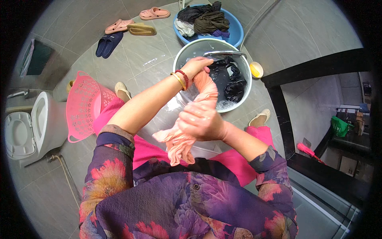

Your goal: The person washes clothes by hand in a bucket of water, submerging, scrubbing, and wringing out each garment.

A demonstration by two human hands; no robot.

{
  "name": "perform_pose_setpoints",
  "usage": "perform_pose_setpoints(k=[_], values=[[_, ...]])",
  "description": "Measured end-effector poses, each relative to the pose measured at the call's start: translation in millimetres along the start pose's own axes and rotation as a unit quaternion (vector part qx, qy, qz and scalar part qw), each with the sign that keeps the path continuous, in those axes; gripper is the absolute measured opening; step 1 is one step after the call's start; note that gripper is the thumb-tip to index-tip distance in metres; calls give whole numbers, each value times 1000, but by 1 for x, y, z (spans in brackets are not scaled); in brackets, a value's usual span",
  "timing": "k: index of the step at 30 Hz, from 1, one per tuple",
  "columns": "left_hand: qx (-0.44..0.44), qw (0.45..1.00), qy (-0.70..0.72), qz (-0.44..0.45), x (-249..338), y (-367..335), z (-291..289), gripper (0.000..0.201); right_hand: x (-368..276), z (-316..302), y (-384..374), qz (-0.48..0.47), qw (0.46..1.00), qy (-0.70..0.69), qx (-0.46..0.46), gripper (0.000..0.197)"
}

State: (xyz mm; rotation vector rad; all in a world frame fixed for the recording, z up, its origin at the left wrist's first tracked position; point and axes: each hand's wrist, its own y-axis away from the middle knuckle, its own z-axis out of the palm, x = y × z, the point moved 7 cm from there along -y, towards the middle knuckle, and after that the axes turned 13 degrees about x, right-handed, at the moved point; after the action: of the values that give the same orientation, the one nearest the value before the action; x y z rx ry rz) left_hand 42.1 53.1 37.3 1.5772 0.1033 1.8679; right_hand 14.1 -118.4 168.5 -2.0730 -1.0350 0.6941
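Note:
A wet, peach-coloured cloth (207, 88) is stretched between my hands and twisted like a rope. My left hand (195, 67), with red and yellow bracelets at the wrist, grips its far end over the bucket. Closer to my body, my right hand (202, 120) is wrapped tightly round the cloth, and a loose, crumpled tail (181, 145) sticks out below the fist toward my lap. Beneath my left hand stands a round, pale bucket (249, 84) with a handle (225, 52) across its far side. Dark water, suds and soaked black clothing (234, 87) fill it.
Behind the bucket, a blue basin (237, 30) holds dark and white clothes. A pink basket (81, 105) and toilet (41, 119) stand left. Slippers (109, 44) lie at the far left. A small bowl (256, 69) sits by the bucket, near a black frame (278, 111) on the right.

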Motion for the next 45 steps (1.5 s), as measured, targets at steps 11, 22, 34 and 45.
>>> perform_pose_setpoints(k=[11,22,34,45], values=[[-134,873,-302,358,87,96,-9,38,146,-122,130,678,599,-160,394,43],[206,544,-394,712,183,24,1,34,310,-119,16,536,598,-444,397,48],[-147,690,-638,310,-13,-51,-17,41,215,28,175,679,709,-165,-100,38],[-41,661,-747,65,-123,-75,-27,33,210,97,255,645,704,118,-270,55]])
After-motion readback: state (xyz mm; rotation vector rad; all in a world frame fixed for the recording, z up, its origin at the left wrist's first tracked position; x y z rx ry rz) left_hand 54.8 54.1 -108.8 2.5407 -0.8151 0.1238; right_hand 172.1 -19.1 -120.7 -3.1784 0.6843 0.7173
